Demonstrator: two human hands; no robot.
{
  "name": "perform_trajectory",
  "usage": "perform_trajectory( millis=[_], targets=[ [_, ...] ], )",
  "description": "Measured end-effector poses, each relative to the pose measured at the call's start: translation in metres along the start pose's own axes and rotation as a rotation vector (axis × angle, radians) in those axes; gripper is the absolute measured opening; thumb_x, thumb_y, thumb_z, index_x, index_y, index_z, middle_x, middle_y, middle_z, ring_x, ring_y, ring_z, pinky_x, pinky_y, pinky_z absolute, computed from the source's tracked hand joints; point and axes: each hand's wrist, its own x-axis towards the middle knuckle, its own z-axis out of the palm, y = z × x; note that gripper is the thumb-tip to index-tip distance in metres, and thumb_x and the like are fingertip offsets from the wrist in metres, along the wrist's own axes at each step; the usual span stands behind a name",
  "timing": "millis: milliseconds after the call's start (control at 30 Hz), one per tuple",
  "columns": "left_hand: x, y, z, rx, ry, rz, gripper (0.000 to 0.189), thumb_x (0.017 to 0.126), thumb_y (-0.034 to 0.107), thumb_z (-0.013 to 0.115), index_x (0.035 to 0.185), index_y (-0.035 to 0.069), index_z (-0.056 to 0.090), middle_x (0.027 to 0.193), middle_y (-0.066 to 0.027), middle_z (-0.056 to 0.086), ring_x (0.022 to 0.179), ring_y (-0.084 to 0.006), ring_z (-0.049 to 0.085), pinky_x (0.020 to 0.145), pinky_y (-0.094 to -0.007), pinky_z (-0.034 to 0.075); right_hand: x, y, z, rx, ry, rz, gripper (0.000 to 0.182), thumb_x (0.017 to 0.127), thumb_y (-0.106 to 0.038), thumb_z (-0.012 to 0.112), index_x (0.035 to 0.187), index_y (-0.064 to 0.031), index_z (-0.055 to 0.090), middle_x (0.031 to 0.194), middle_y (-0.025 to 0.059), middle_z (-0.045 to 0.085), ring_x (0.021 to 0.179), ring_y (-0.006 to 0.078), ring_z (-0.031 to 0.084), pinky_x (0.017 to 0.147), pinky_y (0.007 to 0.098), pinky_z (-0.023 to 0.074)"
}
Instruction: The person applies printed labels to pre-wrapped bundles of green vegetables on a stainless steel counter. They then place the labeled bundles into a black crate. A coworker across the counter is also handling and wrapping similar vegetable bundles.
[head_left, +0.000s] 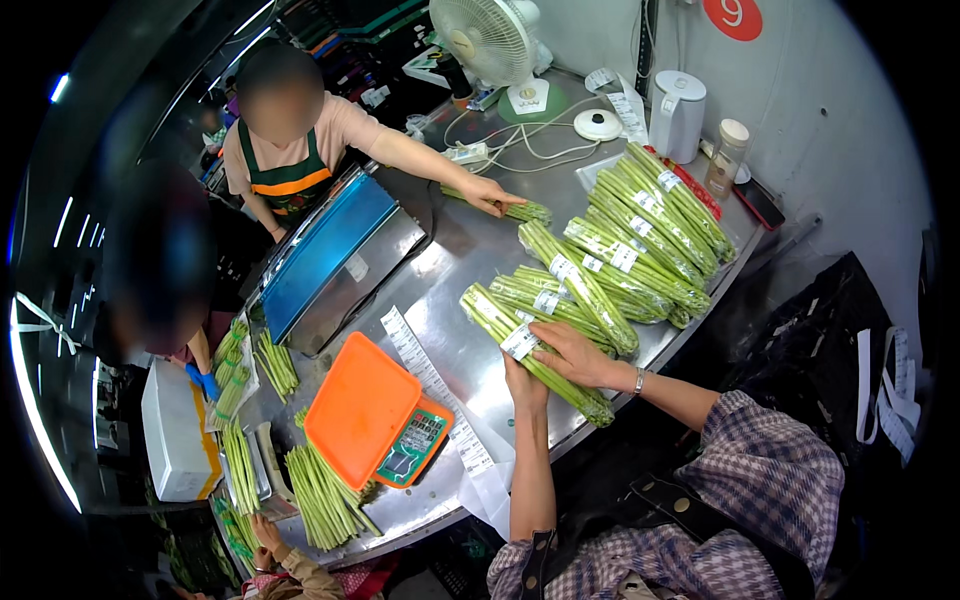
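Observation:
A plastic-wrapped bundle of green asparagus (564, 385) lies across both my hands, near the front edge of the table. My left hand (526, 385) supports it from below, its fingers partly hidden behind the stalks. From above, my right hand (583, 357) grips the same bundle, fingertips at the edge of a printed white label (520, 341) on the wrap. Just beyond rests another wrapped, labelled bundle (581, 289), on top of others. More wrapped bundles (651, 217) are piled up to the right.
An orange weighing scale (364, 405) stands left of a label strip (435, 390) on the metal table (465, 292). Loose asparagus (321, 499) lies beside it. Behind is a blue-topped wrapping machine (330, 259). Across the table, a co-worker's hand (487, 196) points over a bundle. A fan (487, 45) and kettle (676, 116) stand behind.

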Motion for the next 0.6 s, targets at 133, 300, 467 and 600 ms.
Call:
perform_trajectory(
  millis=[133,300,467,600],
  targets=[
    [-0.003,0.002,-0.008,-0.021,-0.010,-0.008,0.056,0.094,0.052,0.027,0.121,0.006,0.045,0.108,-0.0079,0.055,0.094,-0.0242,0.055,0.078,-0.0420,0.049,0.008,0.019,-0.028,-0.104,0.084,0.273,0.047,0.085,-0.028,0.057,0.117,0.0046,0.048,0.119,0.0230,0.049,0.108,0.0358,0.046,0.091,0.0426,0.0380],
    [-0.010,0.001,0.004,-0.054,0.087,-0.059,0.066,0.086,0.064,0.033,0.113,0.006,0.050,0.098,-0.0079,0.058,0.081,-0.0238,0.057,0.070,-0.0417,0.049,0.030,0.072,-0.041,-0.518,0.104,0.281,0.057,0.081,-0.029,0.061,0.124,0.0027,0.040,0.117,0.0223,0.046,0.106,0.0360,0.044,0.085,0.0457,0.0390],
    [-0.009,-0.007,-0.015,-0.020,0.050,-0.142,0.058,0.085,0.056,0.049,0.108,0.003,0.054,0.091,-0.0089,0.060,0.077,-0.0231,0.058,0.069,-0.0390,0.051,0.049,0.080,-0.037,-0.558,0.120,0.317,0.055,0.080,-0.024,0.061,0.124,-0.0003,0.040,0.115,0.0191,0.045,0.102,0.0340,0.045,0.081,0.0466,0.0381],
    [-0.014,-0.009,-0.028,-0.026,0.092,-0.162,0.054,0.084,0.050,0.055,0.104,0.000,0.055,0.082,-0.0129,0.060,0.073,-0.0242,0.058,0.069,-0.0381,0.051,0.068,0.099,-0.055,-0.671,0.235,0.263,0.037,0.080,-0.015,0.055,0.117,-0.0064,0.052,0.114,0.0189,0.047,0.103,0.0334,0.045,0.080,0.0451,0.0380]
  ],
)
